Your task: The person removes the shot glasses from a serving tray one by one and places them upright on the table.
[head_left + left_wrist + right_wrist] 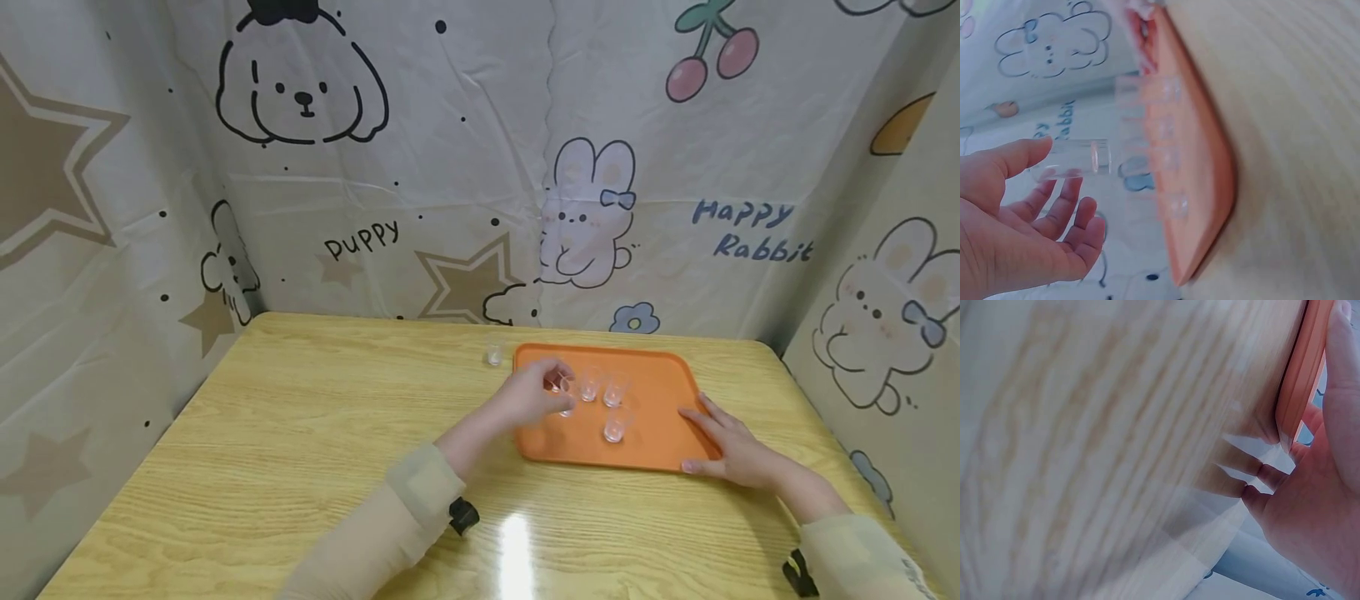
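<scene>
My left hand (525,393) is over the left part of an orange tray (660,400). Between thumb and fingertips it pinches a small clear cup (1082,156), held above the tray in the left wrist view. Several similar clear cups stand on the tray, among them a front cup (614,430), a back cup (588,388) and one beside it, a cup (613,394). Another is partly hidden behind my left hand. My right hand (738,446) rests at the tray's right front corner, fingers spread, some over the rim; in the right wrist view other fingertips touch the table.
One more clear cup (494,354) stands on the table just left of the tray's back corner. The wood-patterned table (337,442) extends left and in front of the tray. A printed cloth (450,167) hangs behind and at both sides.
</scene>
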The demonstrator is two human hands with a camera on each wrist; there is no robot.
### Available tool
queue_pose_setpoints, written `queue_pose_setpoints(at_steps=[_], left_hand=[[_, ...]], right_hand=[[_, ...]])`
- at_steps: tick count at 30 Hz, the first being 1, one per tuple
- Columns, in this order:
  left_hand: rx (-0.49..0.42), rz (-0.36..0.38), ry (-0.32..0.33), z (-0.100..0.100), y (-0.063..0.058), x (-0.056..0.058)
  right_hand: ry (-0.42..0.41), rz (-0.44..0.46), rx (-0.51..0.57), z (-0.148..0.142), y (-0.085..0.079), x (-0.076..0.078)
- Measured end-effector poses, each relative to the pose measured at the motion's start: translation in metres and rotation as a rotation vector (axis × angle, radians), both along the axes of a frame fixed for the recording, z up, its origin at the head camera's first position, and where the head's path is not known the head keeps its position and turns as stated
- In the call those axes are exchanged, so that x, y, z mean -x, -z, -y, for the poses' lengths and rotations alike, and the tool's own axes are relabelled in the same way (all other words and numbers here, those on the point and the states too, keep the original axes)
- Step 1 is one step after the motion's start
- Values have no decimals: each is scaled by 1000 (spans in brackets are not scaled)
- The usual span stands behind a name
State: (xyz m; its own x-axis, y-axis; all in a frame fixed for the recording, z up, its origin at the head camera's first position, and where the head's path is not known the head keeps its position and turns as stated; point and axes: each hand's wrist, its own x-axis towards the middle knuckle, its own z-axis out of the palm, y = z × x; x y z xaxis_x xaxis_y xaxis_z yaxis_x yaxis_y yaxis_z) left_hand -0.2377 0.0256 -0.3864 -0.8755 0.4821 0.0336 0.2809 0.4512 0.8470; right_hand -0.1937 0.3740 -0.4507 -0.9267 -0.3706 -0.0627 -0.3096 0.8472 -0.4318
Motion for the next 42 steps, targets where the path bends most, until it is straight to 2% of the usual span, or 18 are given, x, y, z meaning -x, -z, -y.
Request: queue_pose_setpoints(at_steps=[6, 11, 18, 24, 28, 32, 38, 42], left_hand=[[-4, -2, -27, 21, -20, 3], [10, -3, -52, 40, -32, 7], [-14, -17, -163, 62, -41, 18], [-65, -38, -249, 82, -45, 33], [-92, -50, -299, 93, -45, 43], [-125, -39, -330, 102, -39, 52], [-163, -46, -388, 112, -22, 65], [-178, -62, -424, 116, -5, 75]], right_hand=[[1, 7, 4, -2, 1, 1], [0, 2, 2, -3, 2, 1], [3, 9, -3, -1, 1, -2], [-5, 0, -14, 1, -1, -1], [-9, -2, -21, 2, -1, -1], [-9, 4, -22, 1, -2, -1], [-7, -3, -31, 1, -2, 1], [-8, -1, -30, 1, -2, 1]])
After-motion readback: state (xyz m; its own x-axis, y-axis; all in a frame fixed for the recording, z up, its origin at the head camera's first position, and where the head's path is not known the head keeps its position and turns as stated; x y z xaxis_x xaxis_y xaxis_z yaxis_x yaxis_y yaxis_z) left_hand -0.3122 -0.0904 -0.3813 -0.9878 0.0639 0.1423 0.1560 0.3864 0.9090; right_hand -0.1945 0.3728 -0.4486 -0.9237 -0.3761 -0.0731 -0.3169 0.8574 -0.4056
